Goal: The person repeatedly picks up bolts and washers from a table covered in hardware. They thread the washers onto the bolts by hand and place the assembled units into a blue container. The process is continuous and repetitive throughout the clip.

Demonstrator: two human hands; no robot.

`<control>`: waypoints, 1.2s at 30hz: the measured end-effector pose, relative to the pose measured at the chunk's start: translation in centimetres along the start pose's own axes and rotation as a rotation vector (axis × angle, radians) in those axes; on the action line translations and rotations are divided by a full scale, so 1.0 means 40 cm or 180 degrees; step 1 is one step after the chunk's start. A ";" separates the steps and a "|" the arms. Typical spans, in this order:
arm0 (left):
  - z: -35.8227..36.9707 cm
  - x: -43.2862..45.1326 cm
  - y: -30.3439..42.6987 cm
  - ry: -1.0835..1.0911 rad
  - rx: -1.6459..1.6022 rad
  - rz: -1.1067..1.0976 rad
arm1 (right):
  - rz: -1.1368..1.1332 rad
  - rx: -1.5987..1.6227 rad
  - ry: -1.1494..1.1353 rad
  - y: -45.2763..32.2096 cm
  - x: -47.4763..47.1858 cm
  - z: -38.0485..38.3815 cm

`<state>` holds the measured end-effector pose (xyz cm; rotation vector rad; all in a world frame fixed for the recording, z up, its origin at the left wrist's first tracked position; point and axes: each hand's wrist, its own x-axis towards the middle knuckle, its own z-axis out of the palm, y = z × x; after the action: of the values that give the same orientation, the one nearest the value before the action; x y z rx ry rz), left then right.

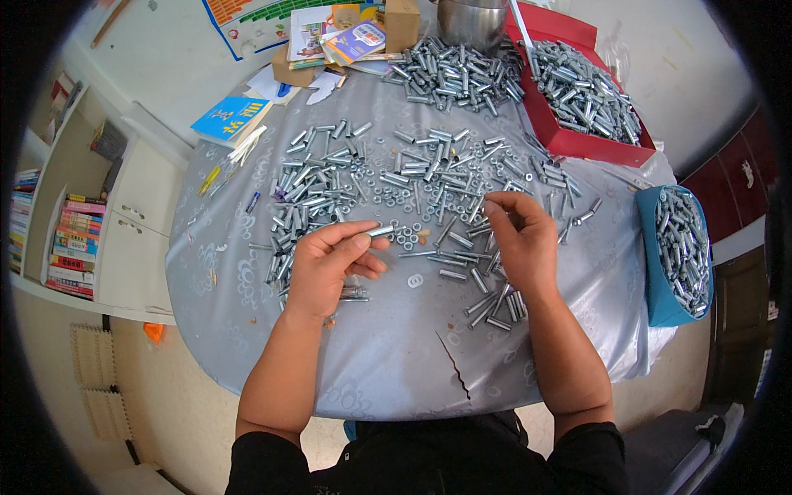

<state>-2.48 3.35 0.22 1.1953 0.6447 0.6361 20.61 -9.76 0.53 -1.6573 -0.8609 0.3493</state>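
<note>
Between the thumb and fingers of my left hand is a shiny metal sleeve, pointing to the right. My right hand is over the right side of the loose hardware, thumb and index finger bent close together. Whether anything is between those fingertips cannot be made out. Around the hands lie metal sleeves, long thin bolts and hex nuts. A few flat washers rest on the cloth between my forearms. More sleeves are heaped beyond my left hand.
A grey tablecloth with a tear covers the round table. At the back are piled assembled anchor bolts, a steel pot and a filled red box. A blue container of bolts stands right; a blue book lies left.
</note>
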 end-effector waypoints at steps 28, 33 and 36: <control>0.015 0.000 -0.009 0.0110 0.0119 -0.0032 | -0.0690 -0.0595 -0.0496 -0.020 -0.006 0.078; 0.028 -0.004 -0.007 0.0059 0.0071 -0.0072 | -0.0419 0.0091 -0.0698 -0.018 -0.054 0.103; 0.033 -0.006 -0.008 0.0055 0.0113 -0.0102 | -0.0442 0.0136 -0.0661 -0.034 -0.059 0.105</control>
<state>-1.62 2.27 0.27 1.2113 0.6909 0.6106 15.84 -8.31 0.13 -1.5305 -1.1100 0.4457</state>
